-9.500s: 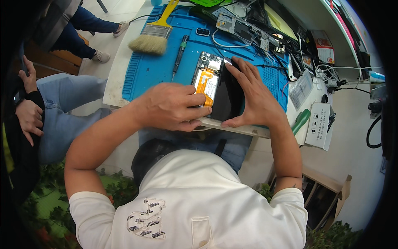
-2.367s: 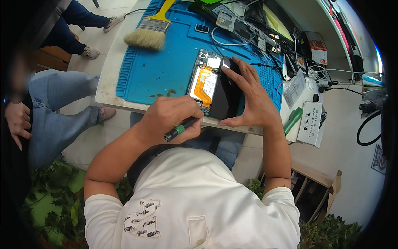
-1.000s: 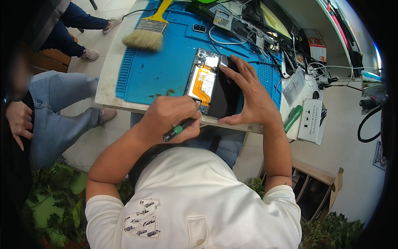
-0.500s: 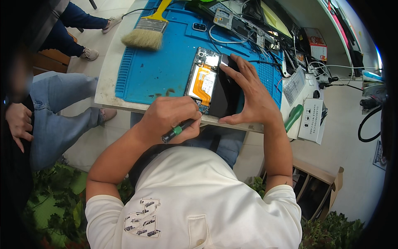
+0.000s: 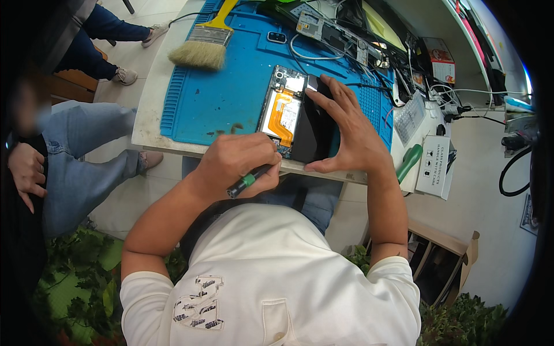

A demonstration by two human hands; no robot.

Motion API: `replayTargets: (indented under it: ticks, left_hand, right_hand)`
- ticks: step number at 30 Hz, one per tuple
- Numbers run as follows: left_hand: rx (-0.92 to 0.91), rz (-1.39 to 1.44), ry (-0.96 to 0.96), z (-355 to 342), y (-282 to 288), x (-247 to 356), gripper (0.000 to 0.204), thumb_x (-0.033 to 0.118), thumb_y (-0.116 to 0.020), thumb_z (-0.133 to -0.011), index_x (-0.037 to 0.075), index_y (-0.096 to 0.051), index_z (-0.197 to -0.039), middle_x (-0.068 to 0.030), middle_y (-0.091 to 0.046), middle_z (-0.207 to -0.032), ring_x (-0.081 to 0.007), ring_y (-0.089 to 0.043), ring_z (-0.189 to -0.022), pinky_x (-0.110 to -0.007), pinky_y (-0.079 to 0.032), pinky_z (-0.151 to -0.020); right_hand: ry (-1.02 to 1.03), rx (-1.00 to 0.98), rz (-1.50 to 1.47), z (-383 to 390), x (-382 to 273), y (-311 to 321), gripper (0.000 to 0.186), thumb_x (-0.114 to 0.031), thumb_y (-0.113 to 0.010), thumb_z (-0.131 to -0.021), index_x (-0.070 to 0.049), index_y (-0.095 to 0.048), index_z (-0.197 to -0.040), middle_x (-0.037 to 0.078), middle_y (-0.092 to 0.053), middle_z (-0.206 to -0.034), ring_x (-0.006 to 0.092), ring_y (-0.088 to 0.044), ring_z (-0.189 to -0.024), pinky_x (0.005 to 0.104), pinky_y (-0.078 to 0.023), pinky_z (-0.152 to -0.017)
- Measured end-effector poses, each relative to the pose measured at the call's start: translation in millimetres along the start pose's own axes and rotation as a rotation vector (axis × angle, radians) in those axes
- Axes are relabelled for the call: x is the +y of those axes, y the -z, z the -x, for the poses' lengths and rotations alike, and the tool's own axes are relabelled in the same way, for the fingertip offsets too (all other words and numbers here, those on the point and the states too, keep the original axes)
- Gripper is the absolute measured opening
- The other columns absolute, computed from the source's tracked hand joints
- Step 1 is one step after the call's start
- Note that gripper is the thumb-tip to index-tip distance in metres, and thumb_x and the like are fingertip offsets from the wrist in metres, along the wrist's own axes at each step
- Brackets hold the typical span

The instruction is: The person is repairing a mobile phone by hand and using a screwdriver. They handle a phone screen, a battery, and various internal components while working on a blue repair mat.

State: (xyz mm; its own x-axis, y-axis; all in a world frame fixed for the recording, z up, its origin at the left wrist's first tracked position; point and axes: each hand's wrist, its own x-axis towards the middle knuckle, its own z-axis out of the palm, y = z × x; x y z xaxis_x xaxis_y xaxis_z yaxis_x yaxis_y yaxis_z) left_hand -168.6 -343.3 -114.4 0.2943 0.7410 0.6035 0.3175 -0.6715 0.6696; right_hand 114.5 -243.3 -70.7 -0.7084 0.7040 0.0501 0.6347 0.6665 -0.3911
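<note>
My left hand [image 5: 239, 161] is closed around a slim black screwdriver [image 5: 247, 181] with a green band; its tip is hidden by my fingers at the phone's near end. An opened phone [image 5: 281, 115] lies on the blue mat, its inside showing a battery and an orange flex cable. Directly right of it lies a flat black panel [image 5: 312, 130]; whether the two are joined I cannot tell. My right hand [image 5: 355, 132] is spread over that panel, fingertips touching toward its far end and thumb at its near edge.
Far left on the blue mat [image 5: 202, 109] lies a wide brush [image 5: 202, 49]. Phone parts and cables [image 5: 340, 43] crowd the back right. A green-handled tool [image 5: 410, 163] and a white box [image 5: 433, 166] sit at the right. Another person's hand [image 5: 27, 173] is at the left.
The screwdriver's rear end has shifted very slightly to the right in my left hand. My right hand, the phone and the panel stay in place.
</note>
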Motion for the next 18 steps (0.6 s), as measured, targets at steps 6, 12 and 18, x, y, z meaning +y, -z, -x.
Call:
replayTargets:
  ticks: [6,12,18]
  left_hand:
    - [0.0,0.001,-0.008,1.2,0.2,-0.4,0.023,-0.003,-0.085,-0.073,0.006,-0.071,-0.087,-0.0083,-0.077,-0.086,-0.0236,-0.076,-0.069,-0.033,-0.059,-0.06]
    - [0.008,0.008,-0.012,1.1,0.4,-0.6,0.022,-0.003,-0.085,-0.072,0.006,-0.07,-0.085,-0.008,-0.077,-0.085,-0.0232,-0.075,-0.068,-0.032,-0.06,-0.06]
    - [0.003,0.004,-0.018,1.6,0.7,-0.9,0.022,-0.002,-0.085,-0.071,0.006,-0.071,-0.085,-0.008,-0.077,-0.085,-0.0229,-0.076,-0.068,-0.032,-0.06,-0.061]
  right_hand:
    - [-0.006,-0.006,0.003,-0.2,-0.6,0.6,0.138,-0.067,-0.102,-0.051,-0.021,-0.053,-0.172,0.023,-0.041,-0.179,0.0523,-0.037,-0.164,0.0656,-0.038,-0.131]
    - [0.002,0.0,0.003,-0.3,-0.2,0.3,0.137,-0.066,-0.102,-0.052,-0.02,-0.053,-0.171,0.023,-0.041,-0.179,0.0523,-0.036,-0.164,0.0656,-0.038,-0.131]
    - [0.001,-0.003,-0.005,-0.4,-0.4,0.7,0.136,-0.065,-0.102,-0.052,-0.019,-0.053,-0.171,0.023,-0.04,-0.179,0.0527,-0.035,-0.164,0.0659,-0.037,-0.132]
